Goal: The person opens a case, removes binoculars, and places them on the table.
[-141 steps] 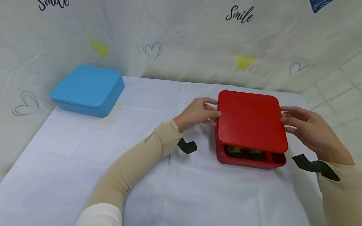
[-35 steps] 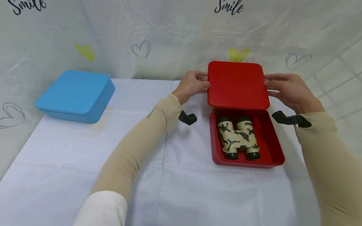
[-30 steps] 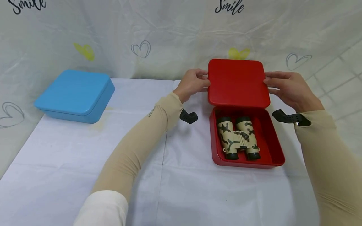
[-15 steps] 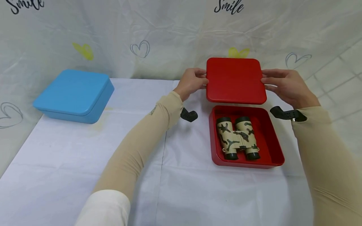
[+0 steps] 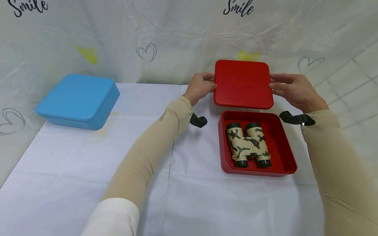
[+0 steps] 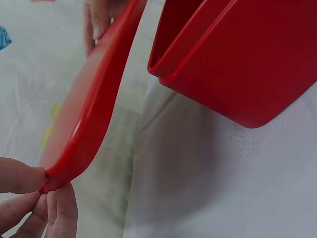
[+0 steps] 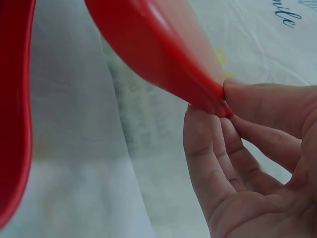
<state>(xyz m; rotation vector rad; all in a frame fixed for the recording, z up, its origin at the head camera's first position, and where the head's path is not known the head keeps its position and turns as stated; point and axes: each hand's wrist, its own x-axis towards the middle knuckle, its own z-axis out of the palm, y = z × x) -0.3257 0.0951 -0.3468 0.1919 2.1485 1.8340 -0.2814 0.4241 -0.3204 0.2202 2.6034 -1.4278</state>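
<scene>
My left hand (image 5: 201,87) and right hand (image 5: 296,90) pinch opposite side edges of a red lid (image 5: 242,84). The lid is held behind the red box (image 5: 283,144), apart from it. In the left wrist view, my left thumb and fingertips grip a corner of the lid (image 6: 94,114), with the box (image 6: 237,64) at upper right. In the right wrist view, my right thumb presses the lid's (image 7: 163,54) rim against the fingers. Camouflage-patterned binoculars (image 5: 248,144) with black ends lie inside the box, toward its left side.
A closed blue box (image 5: 79,100) sits at the back left of the table, which has a white cloth (image 5: 124,157). Behind stands a pale curtain (image 5: 183,39) printed with hearts and the word "Smile". Tiles (image 5: 354,88) show at far right.
The red lid has come off the box and moved back behind it, exposing the binoculars. In the last second it shifted slightly left, and a gap opened between lid and box.
</scene>
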